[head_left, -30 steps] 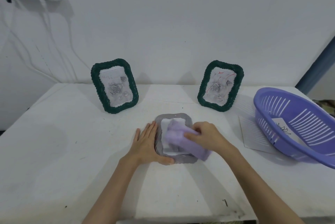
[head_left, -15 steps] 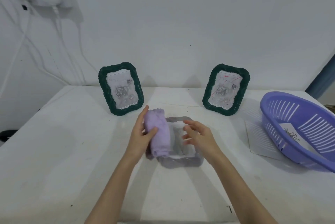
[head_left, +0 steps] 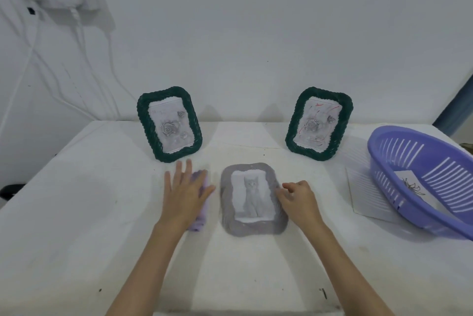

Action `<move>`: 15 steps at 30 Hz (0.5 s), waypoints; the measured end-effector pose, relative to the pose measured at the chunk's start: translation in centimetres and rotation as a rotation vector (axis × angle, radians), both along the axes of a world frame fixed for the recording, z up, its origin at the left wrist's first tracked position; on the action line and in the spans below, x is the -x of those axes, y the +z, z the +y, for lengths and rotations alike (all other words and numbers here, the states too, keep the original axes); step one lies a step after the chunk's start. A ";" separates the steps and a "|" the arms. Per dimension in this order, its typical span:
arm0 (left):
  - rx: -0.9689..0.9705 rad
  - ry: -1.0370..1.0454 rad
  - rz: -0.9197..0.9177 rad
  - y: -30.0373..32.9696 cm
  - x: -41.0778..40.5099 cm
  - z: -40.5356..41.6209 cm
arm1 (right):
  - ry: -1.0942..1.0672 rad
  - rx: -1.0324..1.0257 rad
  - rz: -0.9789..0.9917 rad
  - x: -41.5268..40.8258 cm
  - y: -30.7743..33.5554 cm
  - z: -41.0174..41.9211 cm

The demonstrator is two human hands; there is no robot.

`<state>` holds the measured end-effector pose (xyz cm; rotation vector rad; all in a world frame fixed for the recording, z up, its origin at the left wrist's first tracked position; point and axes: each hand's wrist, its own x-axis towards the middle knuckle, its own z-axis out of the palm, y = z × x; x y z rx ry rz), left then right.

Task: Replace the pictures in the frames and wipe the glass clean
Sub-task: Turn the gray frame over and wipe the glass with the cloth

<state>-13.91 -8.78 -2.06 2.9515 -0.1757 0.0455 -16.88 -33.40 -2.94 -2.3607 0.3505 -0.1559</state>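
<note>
Grey frame flat on bench, cat picture in | left hand flat, fingers straight, on purple cloth left of it | right hand loosely curled at its right edge, grip unclear | behind: two green frames standing, roses not yet swapped, right glass red-marked

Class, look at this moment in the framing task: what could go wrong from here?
1. The right hand grips the grey frame by its edge; fingers may smudge the glass.
2. The right green frame shows red marks and could get overlooked.
3. The basket sits by the table's edge; a nudge might tip it.
</note>
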 end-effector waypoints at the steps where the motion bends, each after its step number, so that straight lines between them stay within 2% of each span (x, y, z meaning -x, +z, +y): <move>1: 0.003 -0.054 -0.004 0.2 0.0 -1.5 | 0.009 0.052 0.000 0.1 -0.1 0.2; 4: 0.019 -0.167 0.114 -0.7 0.5 -5.0 | 0.045 0.202 0.037 0.5 -0.2 0.6; 6: 0.075 -0.168 0.139 -1.6 0.4 -5.8 | 0.055 0.186 0.030 0.5 -0.4 0.5; 8: 0.206 -0.150 0.152 -1.9 0.1 -6.0 | 0.035 0.081 -0.015 0.5 -0.6 0.2; 10: 0.389 -0.139 0.178 -2.2 -0.1 -6.1 | -0.010 -0.050 -0.083 0.5 -0.8 0.0; 15: 1.083 -0.113 0.164 -2.3 0.2 -6.7 | -0.087 -0.365 -0.306 0.8 -1.1 0.0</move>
